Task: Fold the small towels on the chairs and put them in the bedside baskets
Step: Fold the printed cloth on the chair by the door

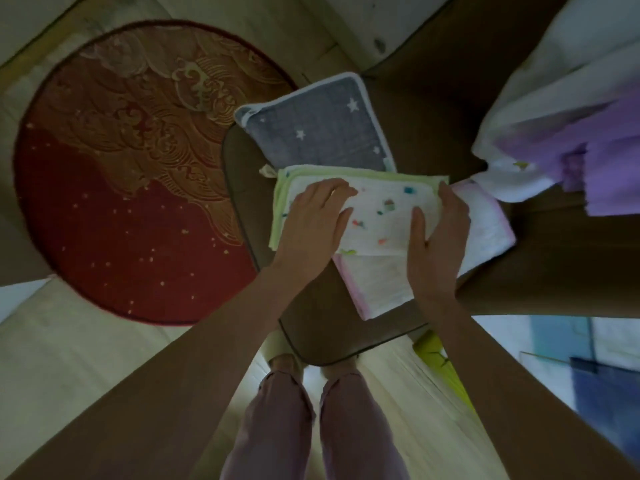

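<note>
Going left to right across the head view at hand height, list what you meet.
Red round rug → left hand, pressing flat on the green-edged towel → right hand at that towel's right edge → pink-edged towel → purple cloth.

three small towels [377, 216] on one chair [322, 327]; one round rug [131, 174]; two hands [311, 220].

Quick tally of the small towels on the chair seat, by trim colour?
Green-trimmed, white with coloured specks, under both hands: 1
Pink-trimmed, white, partly under the green one: 1
White-trimmed, grey with stars: 1
Total: 3
The white and purple cloth to the right is not counted; I cannot tell whether it is towels.
</note>
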Demonstrator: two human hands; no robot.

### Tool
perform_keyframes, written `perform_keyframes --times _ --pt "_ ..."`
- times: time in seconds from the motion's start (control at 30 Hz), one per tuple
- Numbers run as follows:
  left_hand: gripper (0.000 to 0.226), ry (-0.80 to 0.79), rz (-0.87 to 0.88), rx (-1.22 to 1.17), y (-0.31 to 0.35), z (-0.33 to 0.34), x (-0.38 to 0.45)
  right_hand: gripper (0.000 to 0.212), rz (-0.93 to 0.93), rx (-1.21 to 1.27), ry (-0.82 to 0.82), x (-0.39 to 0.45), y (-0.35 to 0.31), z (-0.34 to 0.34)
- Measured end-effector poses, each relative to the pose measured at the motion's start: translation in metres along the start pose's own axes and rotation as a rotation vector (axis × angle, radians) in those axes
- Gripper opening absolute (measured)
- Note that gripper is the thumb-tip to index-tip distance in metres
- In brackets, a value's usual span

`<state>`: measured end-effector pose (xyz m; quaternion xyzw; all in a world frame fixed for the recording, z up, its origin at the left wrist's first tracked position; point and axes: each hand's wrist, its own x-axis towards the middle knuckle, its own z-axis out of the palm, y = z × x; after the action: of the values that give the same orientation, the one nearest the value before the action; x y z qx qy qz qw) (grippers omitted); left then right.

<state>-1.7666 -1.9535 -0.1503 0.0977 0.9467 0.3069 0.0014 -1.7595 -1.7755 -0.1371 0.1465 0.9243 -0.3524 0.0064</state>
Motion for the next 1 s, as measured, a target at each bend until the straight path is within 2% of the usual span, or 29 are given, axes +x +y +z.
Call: perform_keyframes --times 0.07,0.13,0.27,0.5,0.7,0.8,0.9,1.0 --pt "0.039 -0.122 0.002 0.008 0.006 0.019 0.009 0.048 0.131 0.016 -0.025 0.002 0.015 -0.016" --pt "0.047 -0.219 0.012 0.052 0.006 0.034 0.015 0.048 0.181 0.024 -0.092 0.006 0.026 -0.023" --pt "0.057 -0.313 0.038 0.151 0.005 0.048 0.021 0.034 0.113 0.020 -0.112 0.015 0.033 -0.022" --pt "0.059 -0.344 0.068 0.263 0.000 0.054 0.020 0.020 0.040 -0.045 -0.047 0.020 0.029 -0.020" --pt "0.059 -0.344 0.077 0.311 0.000 0.055 0.020 0.031 0.052 0.035 -0.149 0.010 0.026 -0.016" --pt "0.059 -0.357 0.082 0.320 0.000 0.054 0.020 0.016 0.075 0.057 -0.156 0.012 0.033 -0.011" --pt "0.061 -0.365 0.096 0.327 -0.001 0.053 0.020 0.030 0.083 -0.003 -0.160 0.027 0.040 -0.011" --pt "0.063 -0.367 0.089 0.327 -0.001 0.053 0.021 0.033 0.026 0.006 -0.199 0.031 0.043 -0.013"
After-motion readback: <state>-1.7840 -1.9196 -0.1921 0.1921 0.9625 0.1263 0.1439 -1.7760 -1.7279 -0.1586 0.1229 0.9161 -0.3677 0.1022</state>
